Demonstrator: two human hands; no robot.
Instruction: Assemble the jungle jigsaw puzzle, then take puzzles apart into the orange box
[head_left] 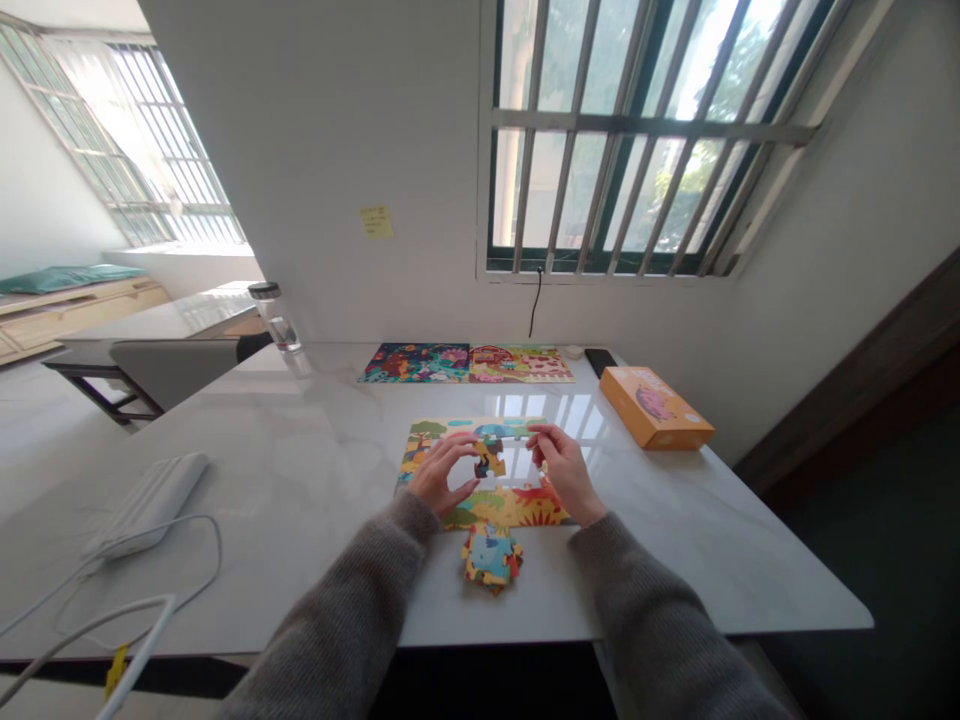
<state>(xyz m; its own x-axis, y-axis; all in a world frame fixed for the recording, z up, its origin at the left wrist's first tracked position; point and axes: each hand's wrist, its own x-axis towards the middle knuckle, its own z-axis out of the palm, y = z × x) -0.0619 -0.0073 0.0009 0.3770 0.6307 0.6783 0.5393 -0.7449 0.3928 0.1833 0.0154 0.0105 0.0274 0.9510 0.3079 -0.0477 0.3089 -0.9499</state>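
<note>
The tabletop (pixel 300 490) looks smooth and glossy, the puzzle pieces (pixel 491 555) printed card, the sleeves (pixel 352 590) matt knitted cloth.

The rectangular cardboard jigsaw (pixel 480 513) mixes green, yellow, orange and red; the light-blue stack of cardboard pieces (pixel 491 555) has yellow and red patches. Faint grey veining marks the glossy white counter (pixel 300 480); the orange cardboard box (pixel 654 408) bears pink.
</note>
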